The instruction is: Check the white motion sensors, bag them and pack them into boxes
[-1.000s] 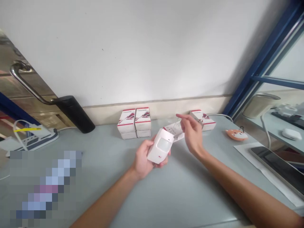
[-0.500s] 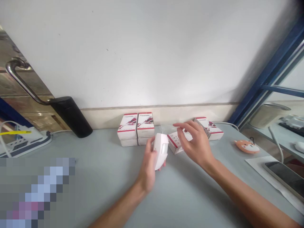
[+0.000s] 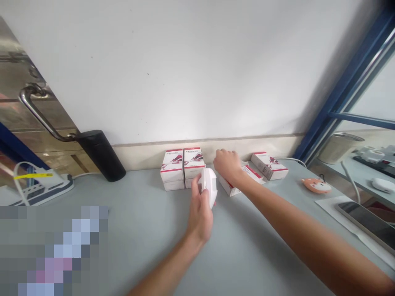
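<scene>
My left hand grips a white plastic sensor unit, held edge-on just above the grey table. My right hand reaches to the back of the table with its fingers curled down near the wall, just behind an open white-and-red box. What its fingers hold, if anything, is hidden. A stack of white-and-red boxes stands just left of the sensor. Another such box lies to the right.
A black door-handle piece leans at the back left beside a metal door. A white power strip lies far left. On the right are an orange animal-shaped trinket, a dark tablet on paper, and a blue window frame.
My right hand moved from above the sensor back toward the wall and curled shut. My left hand turned the sensor from face-up to edge-on and carried it toward the boxes.
</scene>
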A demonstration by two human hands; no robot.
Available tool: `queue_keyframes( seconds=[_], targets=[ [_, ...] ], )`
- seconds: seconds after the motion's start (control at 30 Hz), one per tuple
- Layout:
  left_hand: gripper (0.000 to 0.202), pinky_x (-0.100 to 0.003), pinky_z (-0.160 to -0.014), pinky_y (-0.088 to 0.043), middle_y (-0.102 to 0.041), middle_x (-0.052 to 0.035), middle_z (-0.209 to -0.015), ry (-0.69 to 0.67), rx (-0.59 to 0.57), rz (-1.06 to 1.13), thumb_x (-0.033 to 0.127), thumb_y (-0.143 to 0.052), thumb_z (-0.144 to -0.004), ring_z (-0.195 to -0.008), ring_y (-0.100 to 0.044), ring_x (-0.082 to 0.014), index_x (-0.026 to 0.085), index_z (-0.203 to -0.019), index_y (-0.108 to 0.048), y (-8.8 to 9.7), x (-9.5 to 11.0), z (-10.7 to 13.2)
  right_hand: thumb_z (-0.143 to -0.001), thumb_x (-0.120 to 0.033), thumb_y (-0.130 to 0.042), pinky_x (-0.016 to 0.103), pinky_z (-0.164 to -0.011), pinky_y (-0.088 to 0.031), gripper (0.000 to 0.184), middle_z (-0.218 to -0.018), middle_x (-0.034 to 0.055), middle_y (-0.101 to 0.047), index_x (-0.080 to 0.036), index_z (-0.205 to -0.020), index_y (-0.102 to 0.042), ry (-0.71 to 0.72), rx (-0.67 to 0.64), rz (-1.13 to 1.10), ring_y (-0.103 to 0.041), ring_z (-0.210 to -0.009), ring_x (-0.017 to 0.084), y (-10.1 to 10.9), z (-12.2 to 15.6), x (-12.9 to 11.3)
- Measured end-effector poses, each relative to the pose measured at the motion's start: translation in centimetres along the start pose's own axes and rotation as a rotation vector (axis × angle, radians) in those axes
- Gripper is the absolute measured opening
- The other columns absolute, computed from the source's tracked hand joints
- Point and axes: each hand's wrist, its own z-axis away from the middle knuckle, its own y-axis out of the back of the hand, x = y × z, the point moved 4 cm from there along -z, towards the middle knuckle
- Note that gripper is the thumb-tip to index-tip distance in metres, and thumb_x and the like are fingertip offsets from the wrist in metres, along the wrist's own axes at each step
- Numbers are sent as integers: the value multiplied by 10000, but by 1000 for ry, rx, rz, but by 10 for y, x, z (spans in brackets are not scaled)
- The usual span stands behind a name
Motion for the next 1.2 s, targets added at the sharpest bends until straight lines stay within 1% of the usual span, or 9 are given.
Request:
queue_keyframes(
  seconds=[0.1,0.23,0.43,0.57,0.73,0.9,1.03,1.1,1.2],
  targets=[
    [446,-305,-617,-414,-682,-74,-1070,-5,-83,62,390,-536,-943,-812,-619,-227,273,-1372,-504,-3,7,-1,-1055,-241,-447,355,-757,-395,242,-1052,116,-746,-188,-1045,-682,30,155,-111,-688,-864,251,14,18,14],
    [382,-308,-528,-381,-697,-97,-984,108,-341,256,457,-398,-958,-598,-573,-178,202,-1181,-574,-16,17,2,-1045,-384,-531,314,-660,-372,202,-954,25,-743,-256,-987,-676,86,366,-422,-623,-709,190,20,57,31],
    [417,-304,-498,-362,-693,-95,-902,312,-384,275,416,-418,-945,-547,-575,-176,161,-1224,-594,-18,18,1,-1061,-396,-531,296,-640,-397,215,-884,17,-718,-260,-989,-681,137,503,-581,-621,-710,170,15,82,42],
    [527,-302,-494,-384,-711,-94,-950,355,-331,249,422,-449,-941,-548,-597,-179,185,-1407,-513,-14,13,-4,-1075,-372,-508,299,-660,-419,237,-874,27,-715,-249,-984,-689,247,503,-595,-615,-716,167,18,82,40],
    [644,-295,-500,-411,-712,-51,-933,293,-240,163,433,-478,-948,-542,-622,-178,276,-1557,-338,-9,13,-6,-1081,-327,-506,302,-675,-419,222,-901,27,-724,-237,-993,-688,382,506,-606,-626,-726,159,23,86,29],
    [476,-286,-502,-400,-688,-38,-876,240,-273,147,413,-480,-949,-552,-609,-175,234,-1391,-480,-11,19,-6,-1076,-317,-500,299,-643,-411,203,-918,40,-716,-232,-1011,-672,461,473,-694,-627,-733,158,29,92,24],
    [320,-300,-516,-424,-685,-27,-896,174,-215,223,406,-499,-951,-567,-613,-183,238,-1222,-530,-5,27,-10,-1043,-299,-520,312,-682,-437,162,-898,41,-703,-238,-982,-658,532,389,-836,-615,-771,174,35,99,17],
    [286,-317,-526,-431,-700,-50,-954,146,-211,246,389,-491,-954,-570,-620,-186,226,-1184,-536,-2,31,-11,-1046,-338,-514,314,-694,-457,199,-861,27,-691,-241,-927,-640,432,284,-1016,-611,-768,174,34,99,14],
    [323,-337,-547,-433,-715,-89,-990,135,-260,262,385,-469,-956,-568,-633,-198,200,-1211,-540,1,36,-12,-1024,-505,-556,302,-653,-478,281,-852,10,-664,-243,-925,-579,63,146,-1327,-607,-727,163,27,94,17]
  ],
)
